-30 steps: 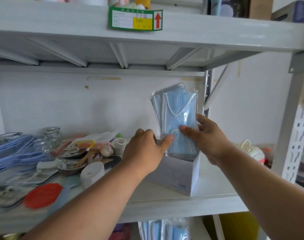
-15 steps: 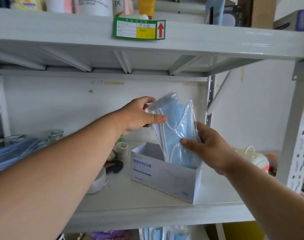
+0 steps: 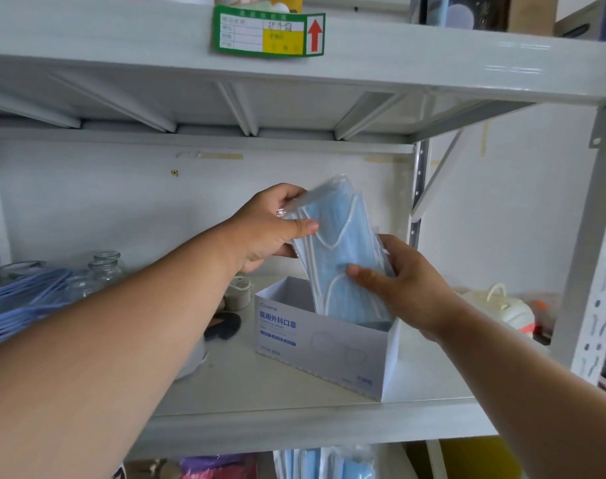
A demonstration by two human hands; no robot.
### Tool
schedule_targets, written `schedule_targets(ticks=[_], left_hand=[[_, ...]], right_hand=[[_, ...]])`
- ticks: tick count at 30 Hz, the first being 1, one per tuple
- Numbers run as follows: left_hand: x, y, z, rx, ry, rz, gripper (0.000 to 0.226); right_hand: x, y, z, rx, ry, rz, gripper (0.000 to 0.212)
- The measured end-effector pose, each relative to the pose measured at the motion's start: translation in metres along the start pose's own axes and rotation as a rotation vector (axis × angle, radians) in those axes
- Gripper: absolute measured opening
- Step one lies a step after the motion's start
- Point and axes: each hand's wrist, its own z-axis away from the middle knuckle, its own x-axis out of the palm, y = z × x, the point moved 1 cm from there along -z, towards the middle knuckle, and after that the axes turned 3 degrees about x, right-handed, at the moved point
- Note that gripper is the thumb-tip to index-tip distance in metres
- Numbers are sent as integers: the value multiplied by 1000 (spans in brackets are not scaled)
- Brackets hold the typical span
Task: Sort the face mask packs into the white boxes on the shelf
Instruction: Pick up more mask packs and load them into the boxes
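Currently, both hands are holding one clear pack of blue face masks (image 3: pixel 343 257), which is tilting with its lower end inside the open white box (image 3: pixel 324 347) on the grey shelf (image 3: pixel 294 426). The left hand (image 3: pixel 270 229) is pinching the pack's upper left edge between thumb and fingers. The right hand (image 3: pixel 401 285) is gripping the pack's lower right side, thumb lying across its front. Glass jars (image 3: pixel 104 267) are standing well apart at the left, and a green label (image 3: pixel 268 31) is sitting on the shelf edge above

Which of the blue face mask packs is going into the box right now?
The clear-wrapped blue mask pack held by both hands, its lower end inside the open white box. The other blue packs sit untouched on the shelf below.
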Motion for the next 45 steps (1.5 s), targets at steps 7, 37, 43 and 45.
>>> schedule_targets(ticks=[7,37,43,45], left_hand=[[-15,-28,18,-26,118,48,34],[16,-81,97,55,259,-385,112],[47,-86,109,-13,235,-239,124],[54,-87,109,-22,234,-203,124]], right_hand=[[-7,1,-2,80,-87,206,75],[-4,43,42,150,136,115,106],[26,50,44,162,269,122,96],[41,55,43,177,268,101,98]])
